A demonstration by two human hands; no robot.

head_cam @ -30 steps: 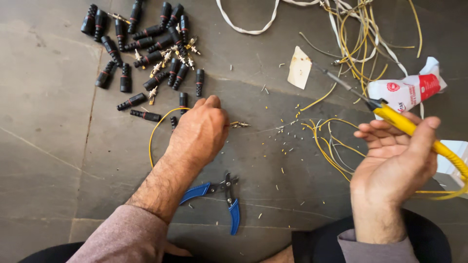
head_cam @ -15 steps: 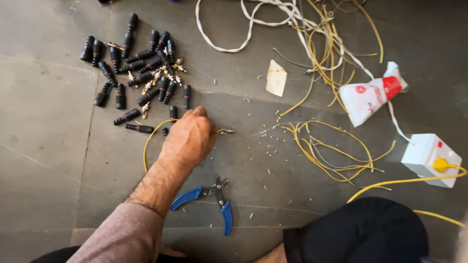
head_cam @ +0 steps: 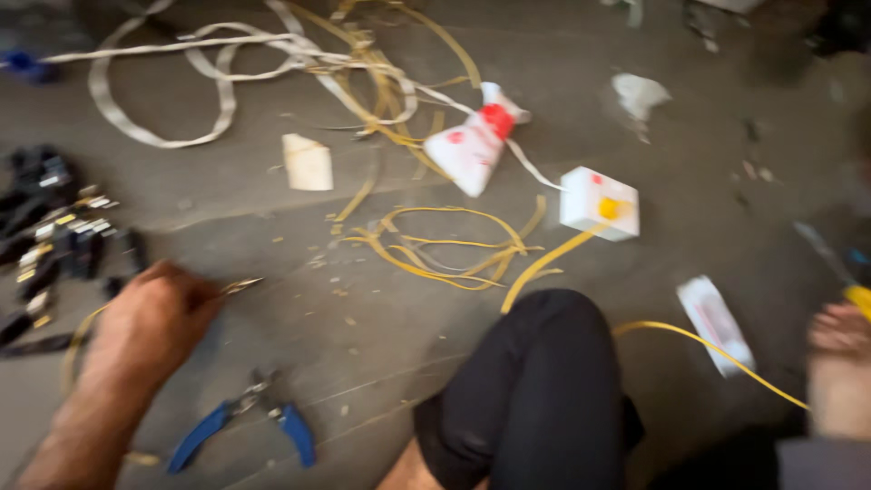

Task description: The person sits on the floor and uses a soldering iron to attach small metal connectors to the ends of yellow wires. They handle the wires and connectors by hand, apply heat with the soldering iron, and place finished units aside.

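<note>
Since half a second ago my view has swung right: my left hand [head_cam: 150, 318] now sits at the lower left of the picture instead of the middle, and my right hand [head_cam: 839, 363] has come back in at the right edge. My left fingers are curled shut, pinching a thin yellow wire with a small metal tip [head_cam: 238, 287] that pokes out to the right of my knuckles, just above the grey stone floor [head_cam: 381, 336]. My right hand is blurred and cut by the frame; I cannot tell whether its fingers are spread or pressed together, though a yellow-handled tool [head_cam: 853, 290] lies right at its upper edge.

To do this well, I judge I should keep the pinch close to the metal tip so the wire does not flex, and steady my head, since everything is smeared by motion.

Blue-handled pliers [head_cam: 245, 426] lie on the floor just below my left hand. Black cylindrical plug connectors [head_cam: 54, 245] now crowd the left edge, where earlier they lay at the upper left. A white box with a yellow knob [head_cam: 599, 202] has shifted to the middle, near a loose tangle of yellow wire offcuts [head_cam: 445, 245] and a crumpled white and red plastic bag [head_cam: 472, 145]. My black-trousered knee [head_cam: 535, 390] fills the lower centre.
</note>
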